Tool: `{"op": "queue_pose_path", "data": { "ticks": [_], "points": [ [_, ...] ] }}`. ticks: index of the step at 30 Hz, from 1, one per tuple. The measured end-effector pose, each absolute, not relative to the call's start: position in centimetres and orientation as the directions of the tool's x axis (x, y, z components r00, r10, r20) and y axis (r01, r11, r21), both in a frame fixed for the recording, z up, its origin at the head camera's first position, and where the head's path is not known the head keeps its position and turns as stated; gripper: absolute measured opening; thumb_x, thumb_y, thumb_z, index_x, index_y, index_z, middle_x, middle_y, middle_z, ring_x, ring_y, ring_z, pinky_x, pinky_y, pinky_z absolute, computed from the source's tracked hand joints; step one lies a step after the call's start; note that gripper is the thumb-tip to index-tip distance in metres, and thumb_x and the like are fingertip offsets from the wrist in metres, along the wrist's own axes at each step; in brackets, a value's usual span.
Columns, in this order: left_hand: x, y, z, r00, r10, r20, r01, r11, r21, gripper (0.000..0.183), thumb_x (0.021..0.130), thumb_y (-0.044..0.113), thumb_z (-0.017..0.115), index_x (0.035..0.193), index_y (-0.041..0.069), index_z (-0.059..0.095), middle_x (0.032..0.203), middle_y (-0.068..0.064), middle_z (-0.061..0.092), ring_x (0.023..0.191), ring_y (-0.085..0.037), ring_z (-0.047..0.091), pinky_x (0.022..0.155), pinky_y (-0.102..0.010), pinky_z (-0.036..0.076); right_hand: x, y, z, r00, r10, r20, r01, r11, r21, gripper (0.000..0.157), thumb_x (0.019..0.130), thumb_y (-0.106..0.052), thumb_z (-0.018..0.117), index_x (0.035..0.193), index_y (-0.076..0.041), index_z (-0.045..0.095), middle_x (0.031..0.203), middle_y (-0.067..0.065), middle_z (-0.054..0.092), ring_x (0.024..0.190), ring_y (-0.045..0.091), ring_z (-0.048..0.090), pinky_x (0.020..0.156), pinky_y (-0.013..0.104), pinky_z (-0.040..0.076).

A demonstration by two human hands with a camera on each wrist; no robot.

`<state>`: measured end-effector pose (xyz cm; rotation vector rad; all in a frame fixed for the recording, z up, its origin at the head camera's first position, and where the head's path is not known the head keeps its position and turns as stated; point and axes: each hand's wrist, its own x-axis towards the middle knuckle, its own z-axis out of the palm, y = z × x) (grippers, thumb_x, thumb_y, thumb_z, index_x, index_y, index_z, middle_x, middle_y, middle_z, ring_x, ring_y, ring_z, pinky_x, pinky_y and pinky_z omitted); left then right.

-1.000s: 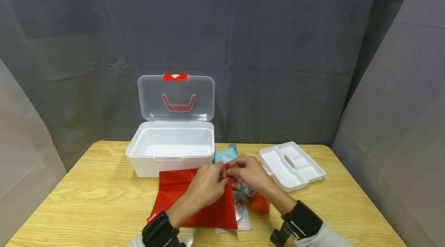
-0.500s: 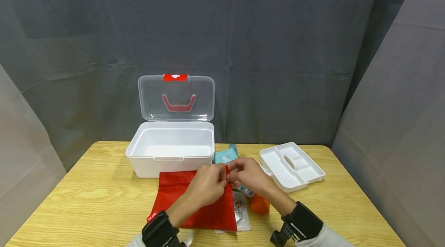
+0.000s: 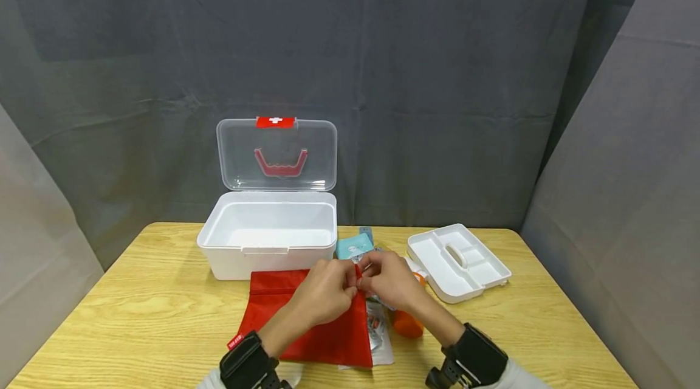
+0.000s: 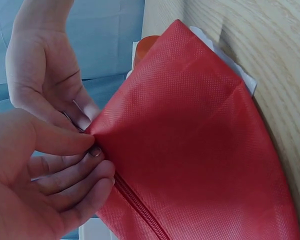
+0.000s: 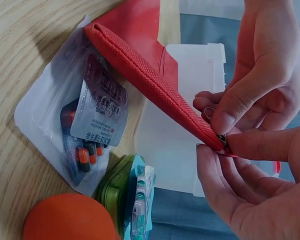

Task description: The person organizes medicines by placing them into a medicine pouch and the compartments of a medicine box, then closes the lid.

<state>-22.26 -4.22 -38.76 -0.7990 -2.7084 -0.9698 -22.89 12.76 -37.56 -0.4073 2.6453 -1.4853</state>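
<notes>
A red zipped pouch (image 3: 336, 340) is held up by its far right corner, at the end of its zip. My left hand (image 3: 326, 292) pinches that corner between thumb and fingers. From the other side, the thumb and fingers of my right hand (image 3: 389, 279) pinch the same corner. Between the hands, the right wrist view shows a small metal ring (image 5: 207, 114) by the left thumb. Closed zip teeth (image 4: 140, 207) run away from the left fingers in the left wrist view. What each fingertip presses on is partly hidden.
Behind the pouch stands a white box (image 3: 268, 259) with its clear lid (image 3: 279, 161) raised. A white divided tray (image 3: 459, 261) lies at right. Beside the pouch are blister packs (image 5: 102, 107) on a clear bag, a green case (image 5: 115, 187) and an orange rounded object (image 5: 70, 220).
Both hands stay at the pouch's corner. My right hand has shifted slightly down and in towards the left hand, uncovering more orange and white items behind it.
</notes>
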Motion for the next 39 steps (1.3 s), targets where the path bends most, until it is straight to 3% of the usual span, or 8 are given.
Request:
{"op": "queue_pose_path", "data": {
  "ticks": [8,19,30,39],
  "points": [
    [-22.1,-4.3,-38.3,-0.832,0.460,0.310,0.553,0.645,0.527,0.018,0.082,0.001,0.070,0.071,0.013,0.063,0.060,0.010,0.055,0.054,-0.006,0.047,0.049,-0.019,0.042,-22.6,12.7,-37.4,-0.963,-0.254,0.091,-0.212,0.504,-0.837,0.010,0.079,0.002,0.070,0.086,-0.005,0.070,0.072,0.005,0.071,0.063,0.025,0.069,0.057,0.025,0.054],
    [-21.9,-4.8,-37.4,-0.811,0.512,0.284,0.576,0.610,0.544,0.018,0.083,0.003,0.070,0.068,0.013,0.069,0.053,0.012,0.054,0.051,-0.003,0.045,0.046,-0.018,0.038,-22.5,12.9,-37.0,-0.947,-0.299,0.121,-0.265,0.506,-0.821,0.013,0.075,0.004,0.068,0.082,-0.007,0.068,0.067,0.004,0.068,0.059,0.017,0.062,0.051,0.024,0.044],
    [-21.9,-5.4,-36.6,-0.804,0.546,0.234,0.580,0.637,0.508,0.010,0.084,0.005,0.075,0.075,0.008,0.074,0.061,0.008,0.060,0.055,-0.006,0.049,0.049,-0.018,0.044,-22.3,13.8,-36.5,-0.948,-0.314,0.055,-0.208,0.478,-0.853,0.007,0.081,0.002,0.068,0.086,-0.003,0.069,0.073,0.006,0.070,0.067,0.025,0.068,0.065,0.034,0.059],
    [-22.2,-6.7,-36.7,-0.796,0.555,0.242,0.598,0.660,0.454,0.016,0.081,0.003,0.074,0.068,0.011,0.071,0.058,0.009,0.058,0.053,-0.006,0.047,0.047,-0.019,0.041,-22.4,14.9,-36.6,-0.956,-0.292,0.020,-0.159,0.460,-0.874,0.006,0.082,-0.001,0.068,0.088,-0.001,0.068,0.072,0.008,0.069,0.066,0.027,0.070,0.069,0.044,0.062]
  ]
}}
